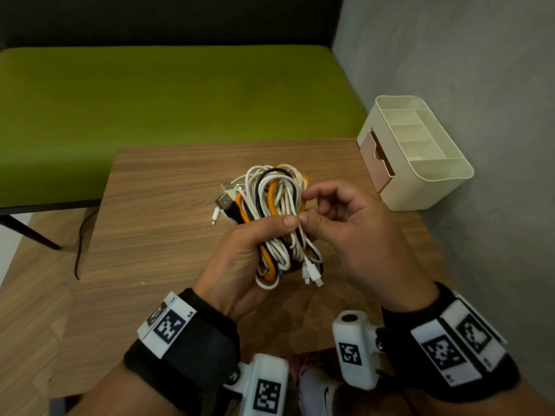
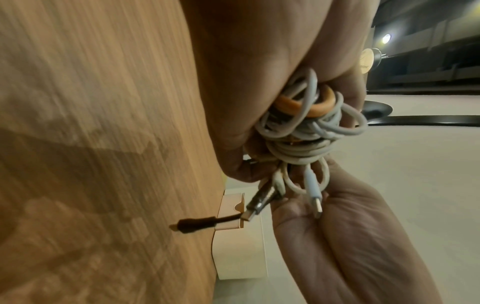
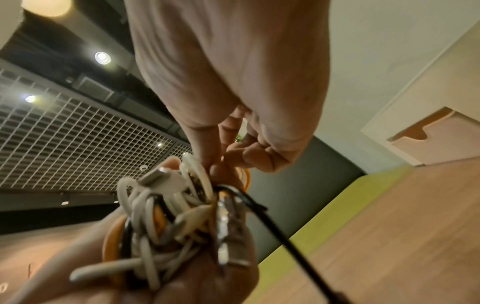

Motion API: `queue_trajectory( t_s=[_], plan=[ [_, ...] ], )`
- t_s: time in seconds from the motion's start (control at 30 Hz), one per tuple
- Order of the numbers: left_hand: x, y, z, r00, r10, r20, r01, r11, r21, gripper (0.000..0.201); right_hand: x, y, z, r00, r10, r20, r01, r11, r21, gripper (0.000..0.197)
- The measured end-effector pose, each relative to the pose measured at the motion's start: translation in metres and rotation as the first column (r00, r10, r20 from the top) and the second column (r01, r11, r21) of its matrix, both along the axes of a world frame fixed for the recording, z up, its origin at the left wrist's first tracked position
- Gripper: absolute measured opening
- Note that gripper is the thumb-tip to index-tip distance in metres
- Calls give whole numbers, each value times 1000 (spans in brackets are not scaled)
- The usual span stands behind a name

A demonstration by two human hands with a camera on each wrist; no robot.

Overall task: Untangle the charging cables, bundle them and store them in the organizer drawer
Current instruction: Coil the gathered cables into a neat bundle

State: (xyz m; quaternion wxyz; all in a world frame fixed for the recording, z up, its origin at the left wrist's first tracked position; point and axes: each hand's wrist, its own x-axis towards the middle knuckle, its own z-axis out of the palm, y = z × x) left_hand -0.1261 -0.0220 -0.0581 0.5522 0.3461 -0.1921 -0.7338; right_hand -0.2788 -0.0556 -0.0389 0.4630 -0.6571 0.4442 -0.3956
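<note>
cables: white, orange, black, tangled bunch, above table | organizer drawer: pink, slightly open

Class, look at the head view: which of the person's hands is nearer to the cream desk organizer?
Right. The right hand lies between the cable bundle and the organizer; the left hand is farther off.

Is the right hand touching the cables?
Touching. In the head view the right hand pinches a white strand of the cables, which the left hand grips; the right wrist view shows its fingertips on the strands.
</note>
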Motion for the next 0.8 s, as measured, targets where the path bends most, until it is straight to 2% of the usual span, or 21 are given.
queue_trajectory(
  t_s=[0.13,0.23,0.37,0.43,0.53,0.6,0.67,0.7,0.8],
  plan=[
    [3,-1,-3,999,-29,-15,29,999,-36,50,1,2,2,999,2,-45,-6,997,-77,40],
    [3,-1,-3,999,-43,-21,42,998,-49,42,1,2,5,994,-12,-110,-2,992,-127,38],
    [0,-1,-3,1000,16,-11,-17,999,-46,49,5,1,6,976,13,-218,-45,989,-143,33],
    [-1,-3,-2,998,57,-23,-58,997,-44,51,8,2,5,973,91,-211,-112,990,-88,31],
    [2,-6,-2,996,88,-30,-90,995,-51,53,5,2,1,985,168,-31,-167,985,30,30],
    [8,-10,-2,991,124,-40,-126,992,-26,38,1,-1,-1,992,119,47,-124,986,109,21],
    [17,-12,-1,983,163,-83,-165,986,-20,19,-5,-4,-2,996,84,0,-82,976,203,15],
    [21,-13,0,979,172,-111,-177,984,-31,16,-8,-6,-3,994,105,-35,-93,961,259,14],
    [28,-14,1,978,169,-126,-178,982,-60,23,-6,-6,-3,972,219,-85,-165,895,415,12]
  ],
)
